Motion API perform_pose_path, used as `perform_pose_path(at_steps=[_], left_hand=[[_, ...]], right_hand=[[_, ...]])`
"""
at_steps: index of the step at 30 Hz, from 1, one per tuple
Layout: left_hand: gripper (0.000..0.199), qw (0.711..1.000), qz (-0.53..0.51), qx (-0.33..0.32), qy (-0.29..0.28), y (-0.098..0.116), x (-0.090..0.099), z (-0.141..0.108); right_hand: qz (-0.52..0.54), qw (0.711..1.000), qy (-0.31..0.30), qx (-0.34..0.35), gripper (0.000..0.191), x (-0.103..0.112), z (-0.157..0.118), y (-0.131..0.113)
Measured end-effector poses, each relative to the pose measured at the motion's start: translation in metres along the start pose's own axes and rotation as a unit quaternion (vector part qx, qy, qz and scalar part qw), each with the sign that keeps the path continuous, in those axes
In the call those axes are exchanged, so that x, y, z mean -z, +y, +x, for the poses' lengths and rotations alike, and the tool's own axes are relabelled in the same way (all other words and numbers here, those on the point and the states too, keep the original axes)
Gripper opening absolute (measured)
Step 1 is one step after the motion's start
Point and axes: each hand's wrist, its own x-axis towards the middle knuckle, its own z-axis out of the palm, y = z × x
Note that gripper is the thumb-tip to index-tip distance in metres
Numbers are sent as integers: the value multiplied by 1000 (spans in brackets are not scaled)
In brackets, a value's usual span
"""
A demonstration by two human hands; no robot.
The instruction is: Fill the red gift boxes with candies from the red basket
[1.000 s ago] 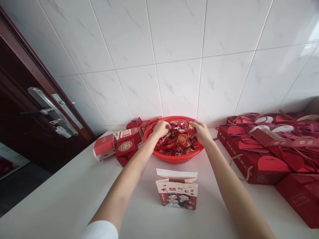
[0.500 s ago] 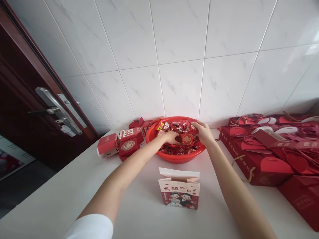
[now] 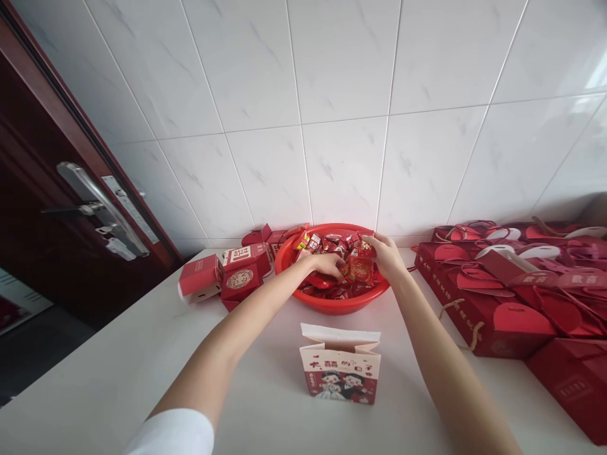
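Note:
A red plastic basket (image 3: 339,308) full of wrapped candies (image 3: 334,240) stands against the wall. My left hand (image 3: 327,264) reaches into it from the left, fingers bent and closed at the edge of a square red candy packet with gold print (image 3: 360,270). At the basket's right side, my right hand (image 3: 386,254) has its fingers curled among the wrappers; what they pinch is partly hidden. In front of the basket a white-and-red paper gift box (image 3: 339,376), printed with a cartoon couple, stands upright with its top open.
Several small red boxes (image 3: 241,281) lie left of the basket. Many red gift boxes (image 3: 512,325) with cord handles crowd the right side of the white table (image 3: 190,379). A dark red door (image 3: 47,158) with a metal handle is at the left, and a tiled wall (image 3: 346,170) stands behind.
My left fingers have shifted slightly right against the square candy packet. The red wrapper raised at my right fingertips no longer shows there. The view has tilted slightly.

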Motion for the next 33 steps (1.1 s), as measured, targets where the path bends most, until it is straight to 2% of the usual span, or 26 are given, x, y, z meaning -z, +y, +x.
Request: perform_pose_path(at_steps=[3, 6, 11, 13, 18, 23, 26, 27, 28, 30, 31, 32, 33], left_hand=[[14, 989, -92, -53, -100, 11, -2, -4], [23, 989, -90, -60, -97, 16, -3, -5], [36, 993, -91, -49, -54, 8, 1, 1], [34, 991, -130, -43, -1, 3, 4, 4], [32, 956, -215, -29, 197, -4, 8, 9], [26, 952, -142, 7, 271, -9, 9, 7], [24, 947, -78, -31, 310, -6, 11, 2], [22, 952, -67, -52, 295, -4, 12, -1], [18, 964, -65, -71, 250, 0, 11, -3], [9, 991, -78, -83, 75, 6, 8, -8], [9, 993, -88, -76, -19, 10, 6, -10], [10, 989, -98, -66, -90, 13, 2, -11], [8, 984, -108, -59, -128, 15, -1, -12]], right_hand=[[-1, 1000, 1, -6, 26, 0, 0, 0], [2, 1000, 3, -1, 26, 1, 1, -1], [28, 999, 31, 2, 25, -1, 1, -2], [44, 998, 48, 9, 24, -1, 1, -3], [75, 992, 99, 36, 22, 0, 2, -3], [64, 992, 99, 33, 21, 1, 3, -3], [69, 992, 98, 30, 20, 1, 3, -3], [68, 992, 98, 32, 20, 0, 3, -3], [67, 993, 96, 34, 21, 0, 3, -3], [63, 993, 91, 39, 22, 0, 4, -2], [62, 993, 89, 39, 22, 0, 4, -2], [61, 994, 88, 38, 22, -1, 3, -2], [62, 993, 89, 36, 22, -1, 3, -2]])
